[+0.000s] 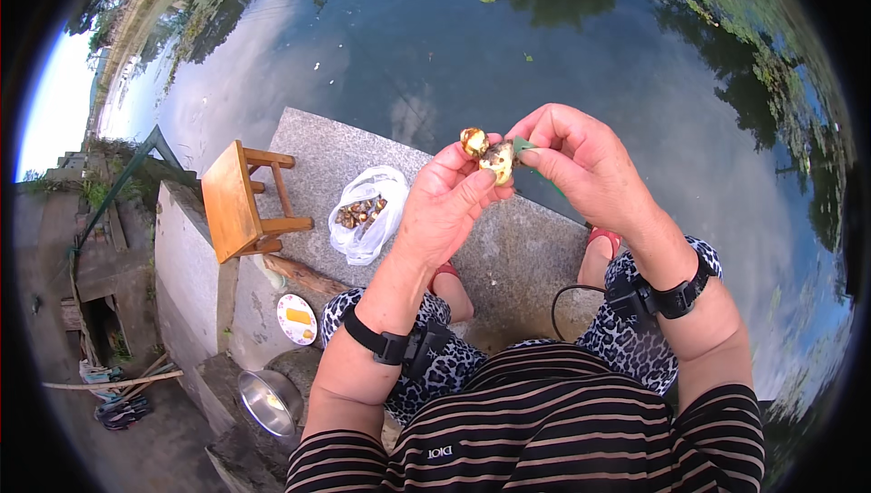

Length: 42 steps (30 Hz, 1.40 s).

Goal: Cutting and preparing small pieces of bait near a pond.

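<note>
My left hand (pixel 452 197) pinches a knobbly, partly peeled corm (pixel 500 161), which looks like taro, with pale flesh and brown patches. A rounded brown-and-cream lobe (pixel 474 142) stands up from the same fingers; whether it is joined to the corm I cannot tell. From the right, my right hand (pixel 578 159) grips a small flat green tool (pixel 522 145) between thumb and fingers, its tip against the corm. The tool's exact kind is hidden by the fingers. Left of my hands, a white plastic bag (pixel 367 245) lies open with several small brown corms (pixel 360 213) inside.
Pond water (pixel 435 51) borders the stone slab (pixel 524 255). A wooden stool (pixel 235 200) lies on its side at the left. Nearer me are a piece of wood (pixel 303 274), a floral plate (pixel 289 333) with a yellow block (pixel 298 316), and a metal bowl (pixel 262 404).
</note>
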Tool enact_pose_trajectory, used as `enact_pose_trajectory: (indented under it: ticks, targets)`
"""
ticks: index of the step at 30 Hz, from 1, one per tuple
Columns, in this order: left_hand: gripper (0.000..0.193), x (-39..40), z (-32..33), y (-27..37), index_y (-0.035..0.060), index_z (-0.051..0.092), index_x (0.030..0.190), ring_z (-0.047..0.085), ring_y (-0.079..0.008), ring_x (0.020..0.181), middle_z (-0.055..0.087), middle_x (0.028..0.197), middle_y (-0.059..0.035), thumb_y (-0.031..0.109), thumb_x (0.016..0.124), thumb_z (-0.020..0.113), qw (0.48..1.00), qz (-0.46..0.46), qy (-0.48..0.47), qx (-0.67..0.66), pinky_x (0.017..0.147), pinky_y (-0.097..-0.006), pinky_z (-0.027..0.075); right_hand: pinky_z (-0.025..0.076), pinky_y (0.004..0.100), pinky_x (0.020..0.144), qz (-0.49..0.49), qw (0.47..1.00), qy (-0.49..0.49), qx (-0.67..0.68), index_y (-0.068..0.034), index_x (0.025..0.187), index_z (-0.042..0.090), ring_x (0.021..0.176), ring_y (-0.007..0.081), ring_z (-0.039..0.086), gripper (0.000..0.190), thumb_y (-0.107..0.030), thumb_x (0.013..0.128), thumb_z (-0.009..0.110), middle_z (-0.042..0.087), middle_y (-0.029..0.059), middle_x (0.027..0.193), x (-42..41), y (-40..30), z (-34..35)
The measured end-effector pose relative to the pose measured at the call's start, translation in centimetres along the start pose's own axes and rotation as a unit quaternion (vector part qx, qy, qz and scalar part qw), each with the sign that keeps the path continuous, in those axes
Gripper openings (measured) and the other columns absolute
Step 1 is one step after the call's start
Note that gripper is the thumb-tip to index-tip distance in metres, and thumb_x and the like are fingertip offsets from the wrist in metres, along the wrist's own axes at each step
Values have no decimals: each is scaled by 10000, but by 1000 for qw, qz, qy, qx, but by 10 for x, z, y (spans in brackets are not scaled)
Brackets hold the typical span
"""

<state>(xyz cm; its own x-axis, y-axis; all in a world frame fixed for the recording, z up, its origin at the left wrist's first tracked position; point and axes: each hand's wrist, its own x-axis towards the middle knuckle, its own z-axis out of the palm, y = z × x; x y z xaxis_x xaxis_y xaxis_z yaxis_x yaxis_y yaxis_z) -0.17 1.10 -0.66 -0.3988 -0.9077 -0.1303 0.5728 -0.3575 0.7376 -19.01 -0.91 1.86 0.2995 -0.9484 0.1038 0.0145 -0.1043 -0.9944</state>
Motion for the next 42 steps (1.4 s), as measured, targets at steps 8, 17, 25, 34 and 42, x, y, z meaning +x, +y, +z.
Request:
enact_pose_trajectory:
  ticks: [8,17,25,34,42]
  targets:
    - [327,-3,-3,-5,8,513,1203,607,-186,946,598,1094,-95,84,893,584,1000,-23,-1,-15,843,-323,513,425,279,603,-26,994,-8,-110,-15,737,463,701,133,520,147,-3,797,597,548,54,764,0,-2,1]
    - [411,0,-4,-3,45,438,1288,605,-214,947,563,1134,-112,78,900,567,997,-18,-18,-75,828,-348,522,466,282,668,30,998,4,62,-11,752,480,734,139,550,137,-15,816,602,564,71,823,-1,-5,2]
    - [503,1,4,-3,83,349,1361,565,-190,1024,527,1179,-92,65,903,556,1000,9,13,7,836,-333,516,456,294,652,-73,992,6,-105,-20,728,469,737,192,543,152,-25,802,601,552,70,806,-5,-4,4]
    - [521,0,3,-6,90,332,1381,568,-186,1018,518,1193,-86,74,908,550,999,-21,-27,-35,841,-345,518,443,262,612,72,996,46,-19,-21,747,499,706,107,530,130,-45,814,609,568,38,739,-1,-3,-1]
    - [531,5,8,-5,71,327,1379,564,-178,1030,529,1168,-85,62,901,559,999,-11,20,26,858,-341,514,462,289,643,-79,991,3,-107,-25,737,493,729,146,543,143,-33,797,623,552,58,783,-7,-2,4]
